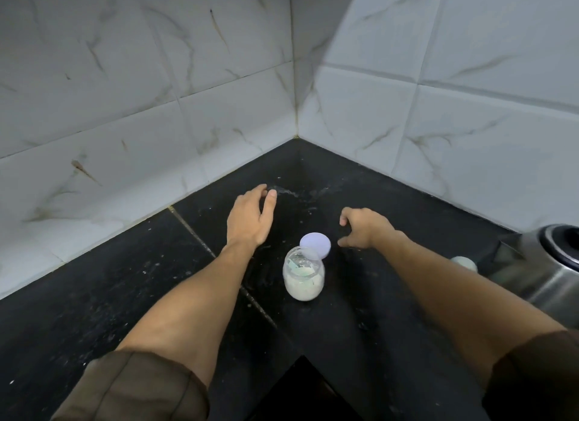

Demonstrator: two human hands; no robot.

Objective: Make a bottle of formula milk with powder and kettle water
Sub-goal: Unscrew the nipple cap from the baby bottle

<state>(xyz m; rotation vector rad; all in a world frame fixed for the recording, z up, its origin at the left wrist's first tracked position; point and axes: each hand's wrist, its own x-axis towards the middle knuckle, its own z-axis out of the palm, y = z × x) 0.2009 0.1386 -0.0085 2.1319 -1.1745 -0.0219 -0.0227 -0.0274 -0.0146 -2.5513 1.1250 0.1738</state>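
Powder jar (303,273) sits uncapped mid-table (94,295), lid (315,244) just beside it at 1 o'clock. Left hand (250,217) at 11, right hand (365,229) at 2 — fingers (261,189) loose, holding nothing. Risk: a forearm clips the jar, powder spills — kettle (539,264) at 3 crowds the right arm.

I get one view only — the head camera, wide-angle, facing forward and steeply down into the far corner of the black desk (109,295). It sits close: the left hand (250,215) and right hand (363,229) lie mid-frame, tiled walls (156,76) fill the far half, and the right edge cuts a kettle (532,273).
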